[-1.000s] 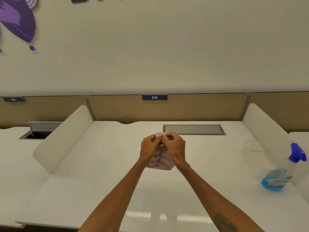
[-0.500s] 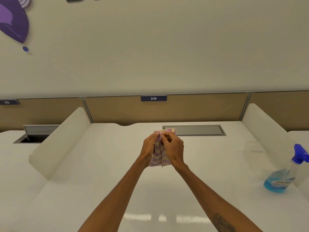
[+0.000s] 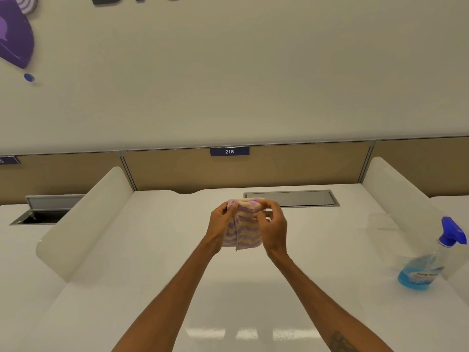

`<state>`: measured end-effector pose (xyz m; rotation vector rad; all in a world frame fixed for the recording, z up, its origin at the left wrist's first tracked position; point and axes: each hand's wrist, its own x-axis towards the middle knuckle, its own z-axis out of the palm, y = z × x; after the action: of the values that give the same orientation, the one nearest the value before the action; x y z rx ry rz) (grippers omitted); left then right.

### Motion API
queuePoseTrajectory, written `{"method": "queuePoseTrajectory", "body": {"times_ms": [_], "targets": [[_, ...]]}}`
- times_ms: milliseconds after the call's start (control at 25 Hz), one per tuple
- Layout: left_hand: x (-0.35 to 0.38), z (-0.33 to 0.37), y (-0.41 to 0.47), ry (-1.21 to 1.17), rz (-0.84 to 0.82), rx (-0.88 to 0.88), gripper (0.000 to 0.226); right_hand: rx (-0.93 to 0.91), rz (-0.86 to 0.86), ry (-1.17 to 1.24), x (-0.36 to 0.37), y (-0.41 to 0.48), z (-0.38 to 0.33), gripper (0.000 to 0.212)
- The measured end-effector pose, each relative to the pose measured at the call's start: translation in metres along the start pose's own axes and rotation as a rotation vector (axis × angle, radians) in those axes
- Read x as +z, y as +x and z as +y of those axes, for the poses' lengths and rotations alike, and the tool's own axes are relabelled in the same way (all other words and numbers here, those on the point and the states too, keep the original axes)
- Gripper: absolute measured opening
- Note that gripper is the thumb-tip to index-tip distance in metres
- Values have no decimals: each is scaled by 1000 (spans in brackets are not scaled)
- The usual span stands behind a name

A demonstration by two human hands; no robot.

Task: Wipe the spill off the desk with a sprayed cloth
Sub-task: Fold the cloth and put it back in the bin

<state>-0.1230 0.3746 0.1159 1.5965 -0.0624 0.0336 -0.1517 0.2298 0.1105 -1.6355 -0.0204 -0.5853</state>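
Note:
A folded cloth [image 3: 245,229] with pink, purple and cream stripes hangs above the middle of the white desk [image 3: 157,275]. My left hand [image 3: 220,226] pinches its upper left corner and my right hand [image 3: 272,228] grips its upper right edge, so both hold it up off the surface. A clear spray bottle [image 3: 426,262] with a blue trigger and blue liquid stands at the desk's right side, well away from both hands. I cannot make out a spill on the glossy desk top.
White rounded dividers stand on the left [image 3: 83,219] and right [image 3: 406,199] of the desk. A closed grey cable hatch [image 3: 291,198] lies behind the cloth. The neighbouring desk on the left has an open hatch [image 3: 43,212]. A tan back panel carries a label 216 [image 3: 229,151].
My hands have spread a little apart, opening the cloth out wider between them. The spray bottle has stayed in place.

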Motion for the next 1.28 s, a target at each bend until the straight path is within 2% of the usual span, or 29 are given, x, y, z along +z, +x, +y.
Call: {"method": "queuePoseTrajectory", "body": {"times_ms": [80,200,280,400,480,600,680,800,920,1120,1280], "targets": [[-7,0,0,-21,-14,-6,33,64,-11,39,-14,8,6,30],[-13,-1,1,-65,-76,-4,37,240,-312,189,-31,19,12,49],[-13,-3,2,-89,-121,-14,40,256,-419,236,-34,21,12,39],[-15,-5,6,-51,-197,-42,47,228,-337,209,-30,19,7,24],[-19,-1,11,56,-265,-16,50,205,-318,165,-25,19,8,21],[-26,13,19,252,-380,63,41,174,-337,111,-22,22,11,21],[-28,20,28,400,-495,120,42,168,-367,99,-20,25,9,21],[-25,25,43,542,-618,94,40,154,-399,78,-15,31,5,27],[-24,23,53,533,-603,55,39,143,-380,17,-11,37,7,37],[-29,18,64,490,-577,32,36,137,-390,-7,-11,41,15,34],[-34,16,65,426,-580,12,34,278,-413,-5,-17,36,30,36]]}}
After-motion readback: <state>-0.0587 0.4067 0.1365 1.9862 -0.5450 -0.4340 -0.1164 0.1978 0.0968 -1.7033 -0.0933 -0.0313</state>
